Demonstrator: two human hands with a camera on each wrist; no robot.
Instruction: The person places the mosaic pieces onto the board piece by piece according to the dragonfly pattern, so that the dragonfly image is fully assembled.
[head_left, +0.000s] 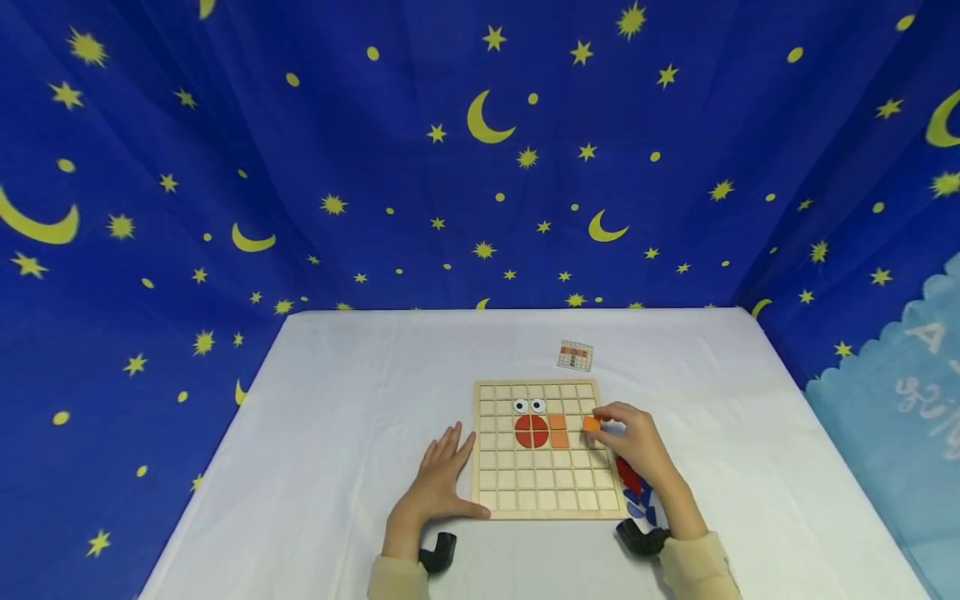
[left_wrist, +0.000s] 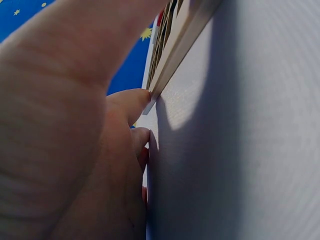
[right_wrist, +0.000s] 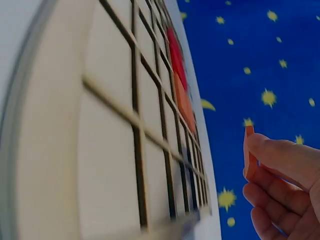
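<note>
A wooden grid board [head_left: 527, 514] lies on the white table. On it sit two round eye pieces [head_left: 528, 406], a red circle [head_left: 532, 432] made of quarter pieces below them, and two orange square tiles [head_left: 558, 431] just right of the circle. My right hand [head_left: 637, 442] pinches another orange square tile [head_left: 592, 424] between thumb and fingers, over the board's right side; the right wrist view shows this tile [right_wrist: 250, 152] held edge-on, away from the grid. My left hand [head_left: 438, 483] lies spread at the board's left edge, thumb on the lower left corner and a fingertip against the side.
Behind the board lies a small pattern card [head_left: 575, 355]. Red pieces [head_left: 628, 475] and blue pieces [head_left: 641, 502] are piled beside the board's right edge, partly under my right wrist. A blue star-print curtain [head_left: 480, 167] hangs around the table [head_left: 360, 400].
</note>
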